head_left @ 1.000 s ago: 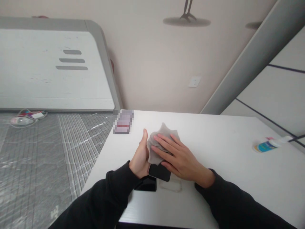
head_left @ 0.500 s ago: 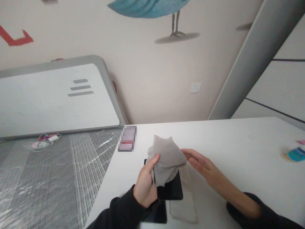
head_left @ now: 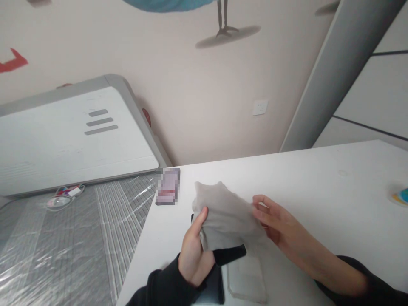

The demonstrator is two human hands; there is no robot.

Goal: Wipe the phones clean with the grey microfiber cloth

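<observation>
A grey cloth [head_left: 226,219] is draped over a black smartphone [head_left: 230,255], whose lower end shows beneath it. My left hand [head_left: 196,250] is closed around the phone's left side, with the thumb pressing on the cloth. At the cloth's right edge, my right hand [head_left: 274,223] has its fingers curled and pinches the fabric. Below the phone, a clear phone case [head_left: 247,278] lies on the white table [head_left: 306,187]. A second dark, flat device [head_left: 214,287] lies beside the case, partly hidden by my left hand and sleeve.
Near the table's far left corner lies a pixelated pinkish rectangular object [head_left: 168,187]. A blue-and-yellow item [head_left: 402,195] is cut off at the right edge. Left of the table is a plastic-covered bed [head_left: 127,212] with a cable [head_left: 63,197] on it. A wall socket [head_left: 260,107] sits behind.
The cloth has spread out to the right and covers more of the phone. My right hand has curled its fingers at the cloth's edge. The view has tilted slightly.
</observation>
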